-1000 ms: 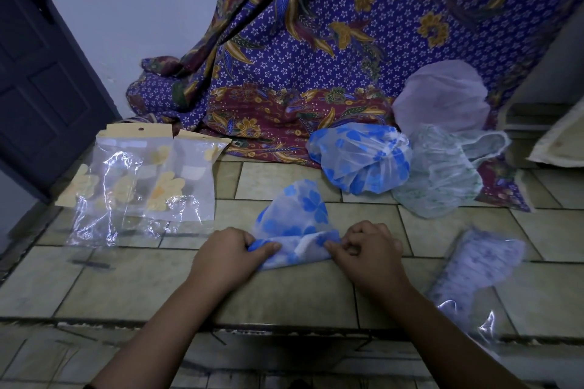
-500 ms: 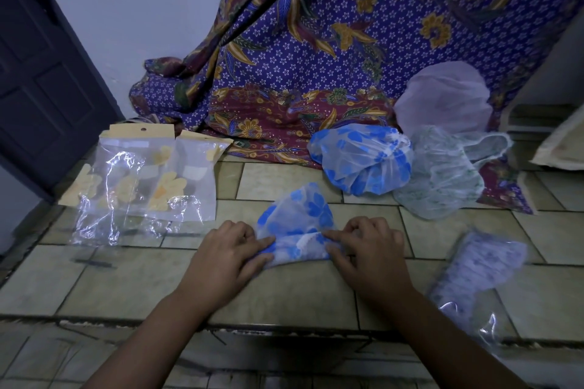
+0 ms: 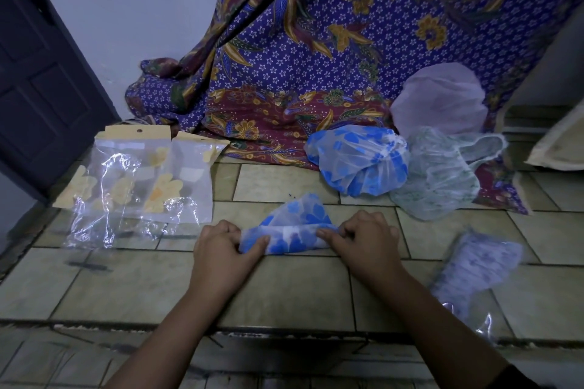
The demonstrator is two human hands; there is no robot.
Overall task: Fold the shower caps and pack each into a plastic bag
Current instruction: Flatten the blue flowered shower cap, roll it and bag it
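A blue-flowered shower cap point(image 3: 292, 229) lies on the tiled floor, partly folded into a narrow band with a peak rising behind. My left hand point(image 3: 222, 248) pinches its left end and my right hand point(image 3: 366, 235) pinches its right end. Behind it lie another blue-flowered cap point(image 3: 360, 159), a green-patterned cap point(image 3: 439, 174) and a pale pink cap point(image 3: 439, 99). Clear plastic bags with yellow flower prints point(image 3: 139, 186) are stacked at the left. A packed bag holding a purple-patterned cap point(image 3: 474, 271) rests at the right.
A purple and maroon batik cloth point(image 3: 331, 50) hangs and pools at the back. A dark door point(image 3: 38, 73) stands at the left. The tiled floor point(image 3: 284, 297) drops at a step edge near me. A cream object point(image 3: 559, 148) sits at the far right.
Both hands have drawn the cap's near edge up and rolled it over, so the cap is now a narrower band. The fingers have gone from pressing flat to pinching the ends.
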